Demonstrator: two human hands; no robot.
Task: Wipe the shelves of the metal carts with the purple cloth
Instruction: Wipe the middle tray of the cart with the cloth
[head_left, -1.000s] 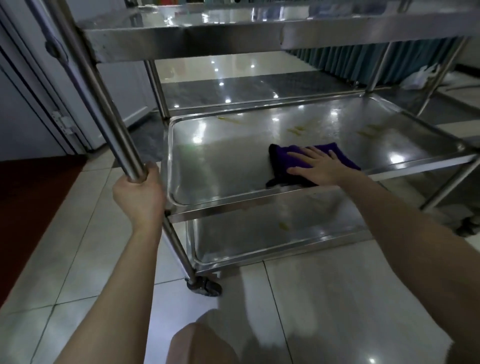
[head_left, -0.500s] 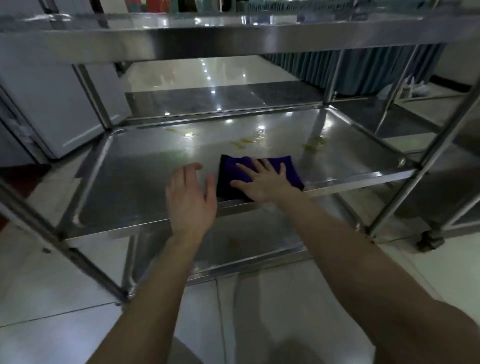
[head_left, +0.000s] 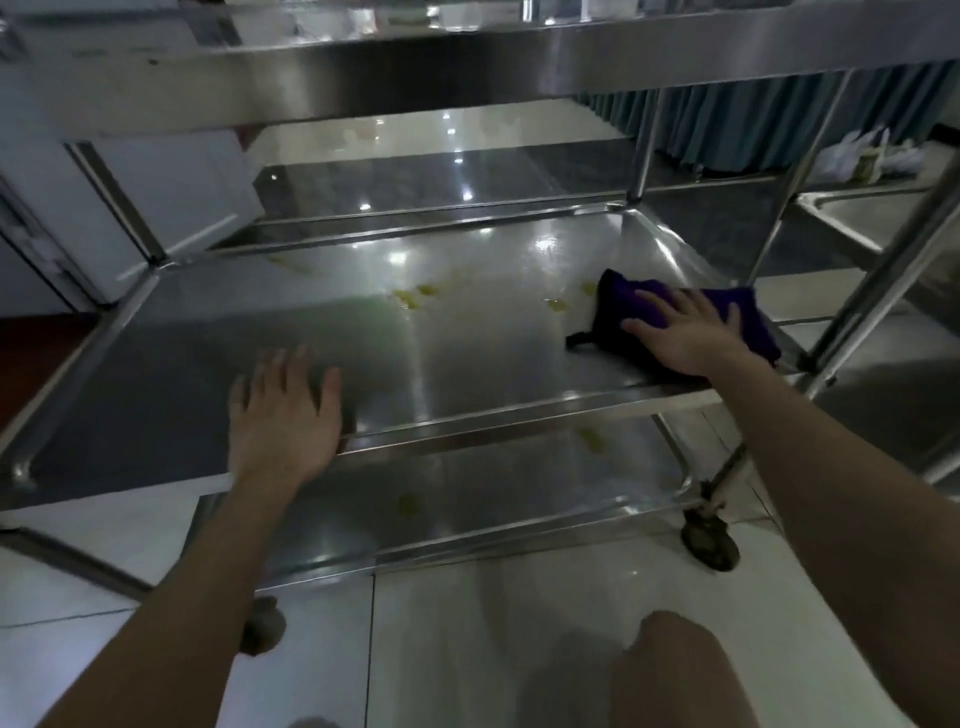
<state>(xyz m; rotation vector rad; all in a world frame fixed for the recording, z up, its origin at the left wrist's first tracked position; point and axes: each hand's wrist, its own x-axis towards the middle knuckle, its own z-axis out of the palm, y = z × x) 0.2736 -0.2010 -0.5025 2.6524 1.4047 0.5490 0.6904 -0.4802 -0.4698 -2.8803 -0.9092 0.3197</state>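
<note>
Right now my R hand (head_left: 685, 338) lies flat, fingers spread, pressing the cloth (head_left: 691, 312) onto the mid shelf (head_left: 467, 338) near its right end. L hand (head_left: 283, 415) rests open, holding nothing, at the front edge, well apart from the cloth.

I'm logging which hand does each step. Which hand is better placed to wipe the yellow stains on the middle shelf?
Right. The right hand lies flat on the purple cloth, close beside the yellow stains; the left hand is bare at the shelf's front edge.

Glossy steel shelf (head_left: 467, 364), purple cloth (head_left: 727, 312)
</note>
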